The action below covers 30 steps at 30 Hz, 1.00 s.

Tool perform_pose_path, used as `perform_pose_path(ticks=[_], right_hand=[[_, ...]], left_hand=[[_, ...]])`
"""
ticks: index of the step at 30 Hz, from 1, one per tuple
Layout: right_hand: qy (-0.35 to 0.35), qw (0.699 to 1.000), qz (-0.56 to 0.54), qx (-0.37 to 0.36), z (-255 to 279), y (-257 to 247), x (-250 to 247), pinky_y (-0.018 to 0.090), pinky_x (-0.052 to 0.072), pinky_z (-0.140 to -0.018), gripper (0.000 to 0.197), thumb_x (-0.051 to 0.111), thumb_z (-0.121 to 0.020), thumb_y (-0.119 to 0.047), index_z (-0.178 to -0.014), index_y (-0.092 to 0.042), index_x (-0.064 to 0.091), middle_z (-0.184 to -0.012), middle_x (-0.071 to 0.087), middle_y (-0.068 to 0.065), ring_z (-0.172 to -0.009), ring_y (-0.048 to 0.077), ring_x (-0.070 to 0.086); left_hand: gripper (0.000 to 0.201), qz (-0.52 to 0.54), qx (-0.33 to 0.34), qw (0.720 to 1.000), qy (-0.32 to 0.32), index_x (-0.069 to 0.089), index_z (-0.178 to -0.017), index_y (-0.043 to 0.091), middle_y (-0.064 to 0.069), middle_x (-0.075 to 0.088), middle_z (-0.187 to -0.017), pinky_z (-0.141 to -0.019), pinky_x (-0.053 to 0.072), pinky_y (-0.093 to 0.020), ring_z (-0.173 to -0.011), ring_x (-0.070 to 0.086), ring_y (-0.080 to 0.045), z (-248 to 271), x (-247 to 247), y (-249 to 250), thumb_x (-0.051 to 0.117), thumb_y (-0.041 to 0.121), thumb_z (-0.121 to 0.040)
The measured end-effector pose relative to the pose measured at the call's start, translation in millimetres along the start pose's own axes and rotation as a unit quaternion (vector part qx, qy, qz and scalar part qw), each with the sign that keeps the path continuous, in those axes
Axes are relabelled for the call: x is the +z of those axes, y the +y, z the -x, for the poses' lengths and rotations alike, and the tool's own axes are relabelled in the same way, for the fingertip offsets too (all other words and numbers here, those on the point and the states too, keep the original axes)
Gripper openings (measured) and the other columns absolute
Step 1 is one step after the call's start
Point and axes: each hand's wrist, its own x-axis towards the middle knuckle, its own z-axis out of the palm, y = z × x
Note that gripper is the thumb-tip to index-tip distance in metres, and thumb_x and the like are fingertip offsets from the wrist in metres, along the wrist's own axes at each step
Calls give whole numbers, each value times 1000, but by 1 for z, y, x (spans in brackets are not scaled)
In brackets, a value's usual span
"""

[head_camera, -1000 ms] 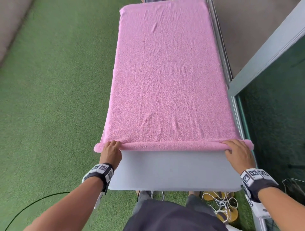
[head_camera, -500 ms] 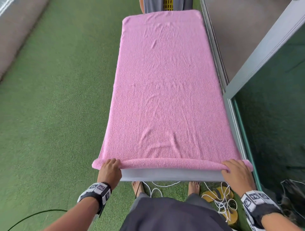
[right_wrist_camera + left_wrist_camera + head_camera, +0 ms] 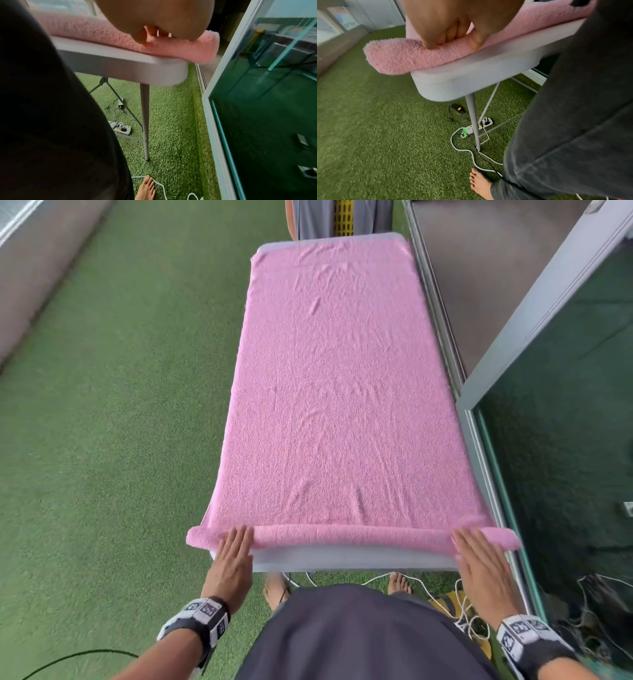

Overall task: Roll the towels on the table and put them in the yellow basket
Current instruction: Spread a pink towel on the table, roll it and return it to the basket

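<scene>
A pink towel [image 3: 335, 392] lies spread along the grey table [image 3: 342, 559]. Its near end is rolled into a thin roll [image 3: 349, 537] across the table's front edge, and both ends of the roll stick out past the table's sides. My left hand [image 3: 236, 542] presses flat on the left part of the roll, fingers straight; the left wrist view shows that hand [image 3: 452, 39] bearing down on the roll [image 3: 399, 56]. My right hand [image 3: 471, 546] presses flat on the right part, and the right wrist view shows it [image 3: 154, 33] on the roll [image 3: 188, 50]. At the far end shows a yellow latticed thing [image 3: 344, 217], mostly cut off.
A glass panel in a grey frame [image 3: 548, 440] runs close along the table's right side. Green turf [image 3: 120, 440] lies to the left. Under the table are a power strip [image 3: 476, 128], cables [image 3: 465, 150], table legs [image 3: 145, 121], my bare feet and yellow sandals [image 3: 448, 601].
Both hands went from curled fingers gripping the rolled edge to flat, straight fingers pressing on top of it. The roll is a little thicker. The view now takes in the table's far end.
</scene>
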Motion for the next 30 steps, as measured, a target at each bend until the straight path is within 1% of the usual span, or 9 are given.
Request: perform_pose_path(ticks=[2,5,9,14,17,20,23,27,30], right_hand=[[-19,1000,0,11,6,2,4,51,16,-121,60,41,-95,-10,-152,-24,28,-161,19,-1,-151,16,11],[-38,999,-3,24,-2,-3,-4,48,14,-121,68,57,-88,-14,-149,-25,30,-159,23,-3,-149,17,17],[-46,997,24,53,-25,-4,-23,48,36,-106,55,77,-75,-17,-127,-29,61,-125,61,-6,-118,18,55],[-84,994,54,54,-63,-10,-51,37,28,-104,36,59,-89,-31,-119,-50,53,-118,58,-18,-107,4,52],[-6,999,10,42,-73,-9,-55,46,25,-116,45,45,-98,-24,-142,-34,46,-148,43,-4,-134,19,43],[-26,999,-10,23,-61,-9,-44,49,21,-119,53,48,-98,-37,-149,-29,34,-156,30,-6,-146,18,27],[-54,997,33,54,-51,-15,-41,50,29,-113,67,73,-82,-36,-143,-31,45,-146,49,-6,-135,20,43],[-76,991,74,79,-69,-15,-52,43,30,-104,44,71,-80,-41,-123,-39,60,-123,62,-14,-111,14,54],[-82,993,66,59,-91,-15,-66,45,32,-106,27,44,-88,-43,-107,-48,62,-117,62,-16,-103,10,53]], left_hand=[[62,-13,-8,1000,-10,31,-145,3,-14,29,-149,-112,18,-48,-140,25,-30,7,1,4,46,7,-86],[70,-16,-19,1000,1,46,-137,1,-18,49,-140,-109,27,-48,-132,44,-33,1,-3,4,73,2,-73],[48,26,-6,999,29,63,-110,6,-9,67,-108,-89,51,-41,-98,64,-28,-17,-17,3,78,-5,-66],[16,44,-17,999,16,65,-90,11,-3,68,-88,-74,54,-36,-75,58,-17,-42,-37,2,62,-2,-80],[43,29,-43,999,10,57,-117,5,-12,62,-115,-93,49,-42,-100,58,-26,-56,-38,-1,26,15,-89],[45,-5,-26,1000,3,47,-135,6,-16,50,-136,-110,29,-52,-130,44,-37,-50,-32,0,50,9,-90],[53,14,-11,1000,-9,60,-122,6,-13,63,-122,-104,38,-48,-115,58,-32,-39,-33,5,74,-2,-71],[22,4,-25,1000,3,67,-96,14,1,69,-94,-89,48,-39,-86,59,-17,-56,-43,5,65,0,-79],[25,-12,-18,1000,16,65,-108,12,-4,69,-104,-96,45,-42,-94,59,-20,-78,-51,1,49,7,-90]])
